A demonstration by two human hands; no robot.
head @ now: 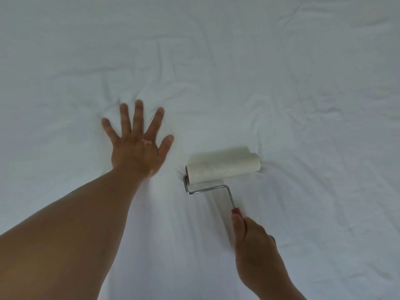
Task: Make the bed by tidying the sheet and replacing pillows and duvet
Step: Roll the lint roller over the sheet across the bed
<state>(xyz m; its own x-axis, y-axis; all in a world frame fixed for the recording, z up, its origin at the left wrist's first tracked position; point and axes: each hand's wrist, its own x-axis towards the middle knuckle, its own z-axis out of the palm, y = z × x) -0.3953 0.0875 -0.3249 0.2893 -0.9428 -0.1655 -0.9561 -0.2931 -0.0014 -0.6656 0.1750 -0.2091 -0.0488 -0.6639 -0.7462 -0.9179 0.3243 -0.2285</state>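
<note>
L hand [138, 146] splayed flat on sheet [303, 83]; R hand [255, 241] grips lint roller [223, 167].

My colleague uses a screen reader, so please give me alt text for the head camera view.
A person's right hand grips the red handle of a lint roller, whose white roll rests on a wrinkled white sheet. The left hand lies flat on the sheet to the roller's left, fingers spread.

Head camera looks steeply down, close over the sheet [281, 83].
</note>
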